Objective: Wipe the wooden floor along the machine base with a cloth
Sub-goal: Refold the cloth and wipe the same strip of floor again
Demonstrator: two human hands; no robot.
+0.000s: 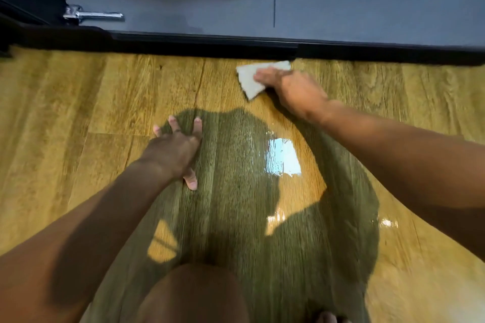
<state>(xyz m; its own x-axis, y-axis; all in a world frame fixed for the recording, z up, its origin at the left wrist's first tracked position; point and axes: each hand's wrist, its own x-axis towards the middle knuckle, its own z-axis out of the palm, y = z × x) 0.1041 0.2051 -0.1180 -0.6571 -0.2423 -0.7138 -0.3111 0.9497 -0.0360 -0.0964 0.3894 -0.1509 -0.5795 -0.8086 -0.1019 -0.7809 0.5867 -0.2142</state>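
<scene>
Ops: Wood floor [78,102], glossy, with a wet-looking sheen mid-frame. Black machine base [236,47] runs across the top.
QA: Cloth?
Ops: Cloth [248,81] lies flat on the floor, top corner touching the base edge. Right hand [294,92] presses it down, fingers fairly straight on top. Left hand [175,149] is splayed flat on the floor nearer the person and holds nothing. Reads as a brace.
QA: Step?
Ops: Mid-wipe along the base, judging by position. Can't tell which stretch is done.
QA: Next?
Ops: Likely slide the cloth sideways, edge tight to the base, pressure even. Left hand probably has to shift along.
</scene>
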